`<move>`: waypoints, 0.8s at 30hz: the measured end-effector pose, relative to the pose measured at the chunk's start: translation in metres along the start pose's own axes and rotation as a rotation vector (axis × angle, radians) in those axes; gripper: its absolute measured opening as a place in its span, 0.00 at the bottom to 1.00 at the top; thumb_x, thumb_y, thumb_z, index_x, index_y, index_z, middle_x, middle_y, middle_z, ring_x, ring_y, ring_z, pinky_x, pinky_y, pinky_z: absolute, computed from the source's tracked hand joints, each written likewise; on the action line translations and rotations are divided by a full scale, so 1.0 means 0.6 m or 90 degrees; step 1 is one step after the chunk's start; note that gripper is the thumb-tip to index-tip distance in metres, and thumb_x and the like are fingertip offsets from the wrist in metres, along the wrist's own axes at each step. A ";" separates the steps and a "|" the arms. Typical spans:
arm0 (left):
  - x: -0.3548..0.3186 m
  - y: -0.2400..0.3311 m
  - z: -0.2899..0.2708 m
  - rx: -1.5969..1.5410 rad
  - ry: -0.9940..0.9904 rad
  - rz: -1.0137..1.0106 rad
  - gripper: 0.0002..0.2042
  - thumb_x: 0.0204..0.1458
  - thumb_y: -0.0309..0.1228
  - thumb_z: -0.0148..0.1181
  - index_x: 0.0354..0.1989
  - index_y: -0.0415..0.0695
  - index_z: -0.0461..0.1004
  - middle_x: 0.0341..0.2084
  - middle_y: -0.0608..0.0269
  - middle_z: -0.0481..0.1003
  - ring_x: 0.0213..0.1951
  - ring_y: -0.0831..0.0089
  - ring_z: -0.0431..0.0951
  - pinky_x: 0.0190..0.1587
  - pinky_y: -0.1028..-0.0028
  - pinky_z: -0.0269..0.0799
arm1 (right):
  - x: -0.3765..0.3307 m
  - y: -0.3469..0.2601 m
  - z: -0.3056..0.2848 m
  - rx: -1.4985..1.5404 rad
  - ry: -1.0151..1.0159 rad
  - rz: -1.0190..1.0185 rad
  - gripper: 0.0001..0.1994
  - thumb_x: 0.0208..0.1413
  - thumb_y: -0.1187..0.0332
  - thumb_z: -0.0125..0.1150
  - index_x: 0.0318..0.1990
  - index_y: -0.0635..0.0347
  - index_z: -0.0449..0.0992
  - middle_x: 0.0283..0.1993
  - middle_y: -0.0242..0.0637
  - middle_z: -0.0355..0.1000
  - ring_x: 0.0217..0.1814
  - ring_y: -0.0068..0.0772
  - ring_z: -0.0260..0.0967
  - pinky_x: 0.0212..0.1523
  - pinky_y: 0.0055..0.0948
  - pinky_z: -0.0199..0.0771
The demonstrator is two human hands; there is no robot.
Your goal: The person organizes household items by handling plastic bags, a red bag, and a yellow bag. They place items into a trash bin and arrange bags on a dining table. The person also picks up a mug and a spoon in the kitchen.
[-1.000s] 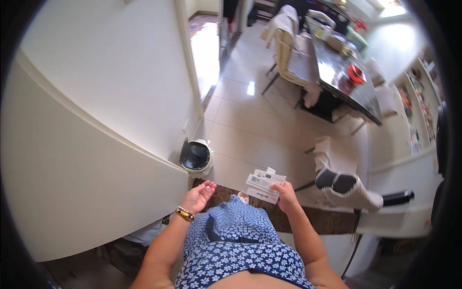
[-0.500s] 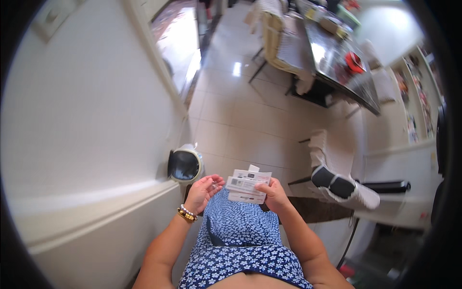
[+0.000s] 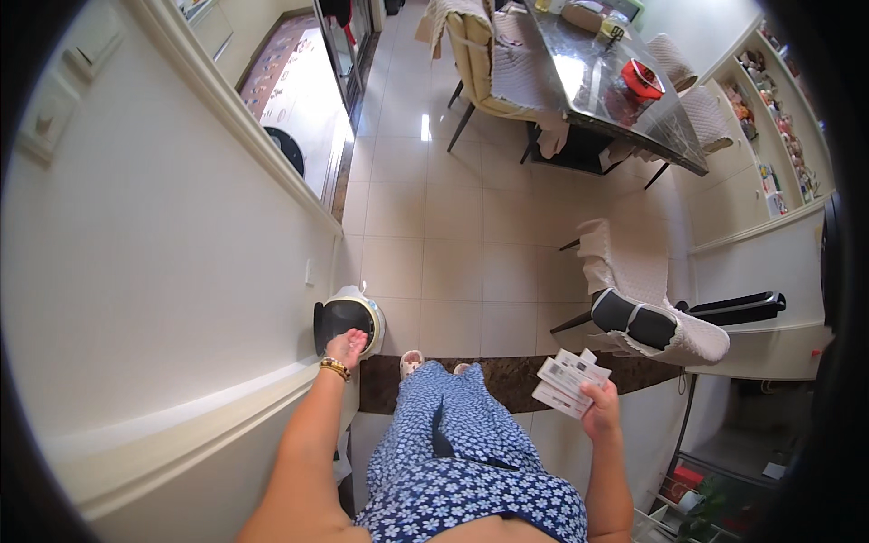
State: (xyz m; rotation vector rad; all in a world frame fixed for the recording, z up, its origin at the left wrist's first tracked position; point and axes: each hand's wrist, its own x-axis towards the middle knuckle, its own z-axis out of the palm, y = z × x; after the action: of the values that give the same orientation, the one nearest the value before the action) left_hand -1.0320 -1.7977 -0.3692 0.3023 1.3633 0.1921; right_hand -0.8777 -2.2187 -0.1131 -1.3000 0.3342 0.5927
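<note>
The right hand (image 3: 599, 409) grips a fanned stack of small white packets (image 3: 568, 383), thumb on top and fingers curled beneath; the packets bear dark printed patches, too small to make out. The left hand (image 3: 347, 347) is empty, fingers loosely spread, palm turned up, with a gold bracelet (image 3: 334, 366) at the wrist. It hovers just in front of a round white bin (image 3: 348, 319) with a dark face, which stands on the floor against the wall. The packets sit well to the right of the bin, above a dark stone sill (image 3: 507, 378) that runs across the floor from the bin's side. Between the hands hangs a blue flowered dress (image 3: 462, 452), with two slippered feet (image 3: 433, 364) showing at the sill. Right of the packets stands a chair (image 3: 647, 308) draped in a pale cover, with a black cushion. Far beyond the bin, a dark glossy desk (image 3: 625, 95) carries a red bowl (image 3: 642, 79), with covered chairs about it. White shelves (image 3: 769, 136) line the right wall.
</note>
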 end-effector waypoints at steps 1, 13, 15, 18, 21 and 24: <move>0.027 0.011 -0.025 -0.008 0.043 0.019 0.12 0.53 0.22 0.35 0.44 0.34 0.61 0.40 0.49 0.66 0.43 0.59 0.69 0.46 0.67 0.70 | -0.004 0.002 -0.001 -0.021 0.011 0.019 0.15 0.42 0.77 0.54 0.41 0.69 0.68 0.39 0.41 0.71 0.40 0.33 0.70 0.45 0.31 0.69; 0.203 0.005 -0.128 0.122 0.002 -0.051 0.24 0.54 0.49 0.37 0.52 0.45 0.60 0.51 0.55 0.65 0.52 0.55 0.64 0.54 0.51 0.53 | 0.024 0.036 0.136 -0.130 -0.045 0.123 0.12 0.46 0.76 0.55 0.40 0.68 0.69 0.40 0.41 0.71 0.40 0.30 0.70 0.45 0.29 0.69; 0.177 0.009 -0.120 0.218 0.075 -0.049 0.22 0.53 0.48 0.40 0.52 0.48 0.60 0.49 0.59 0.66 0.51 0.55 0.64 0.49 0.52 0.57 | 0.025 0.035 0.163 -0.122 -0.072 0.131 0.12 0.47 0.75 0.55 0.40 0.68 0.69 0.40 0.40 0.71 0.40 0.29 0.70 0.44 0.29 0.69; 0.143 -0.012 -0.129 0.288 0.111 -0.004 0.17 0.52 0.46 0.43 0.47 0.53 0.64 0.41 0.65 0.70 0.44 0.62 0.66 0.39 0.59 0.61 | 0.022 0.011 0.181 -0.123 -0.115 0.117 0.12 0.47 0.75 0.55 0.41 0.68 0.69 0.40 0.39 0.71 0.40 0.27 0.69 0.44 0.27 0.68; 0.086 -0.045 -0.093 0.350 0.080 0.024 0.13 0.52 0.43 0.45 0.43 0.54 0.65 0.38 0.68 0.69 0.36 0.68 0.67 0.34 0.67 0.62 | 0.019 -0.018 0.167 -0.120 -0.136 0.063 0.12 0.48 0.74 0.55 0.41 0.68 0.70 0.40 0.38 0.71 0.39 0.25 0.68 0.43 0.26 0.68; -0.034 -0.046 0.015 0.419 -0.046 0.040 0.21 0.50 0.40 0.50 0.53 0.52 0.58 0.38 0.69 0.65 0.38 0.73 0.67 0.36 0.73 0.64 | 0.009 -0.035 0.141 -0.070 -0.132 0.031 0.12 0.49 0.73 0.54 0.41 0.67 0.69 0.40 0.37 0.70 0.40 0.25 0.68 0.42 0.25 0.69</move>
State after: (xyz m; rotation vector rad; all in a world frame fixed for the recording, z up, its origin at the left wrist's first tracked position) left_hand -1.0285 -1.8312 -0.3578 0.8937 1.3154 -0.2241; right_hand -0.8688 -2.1392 -0.0781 -1.3249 0.1645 0.7889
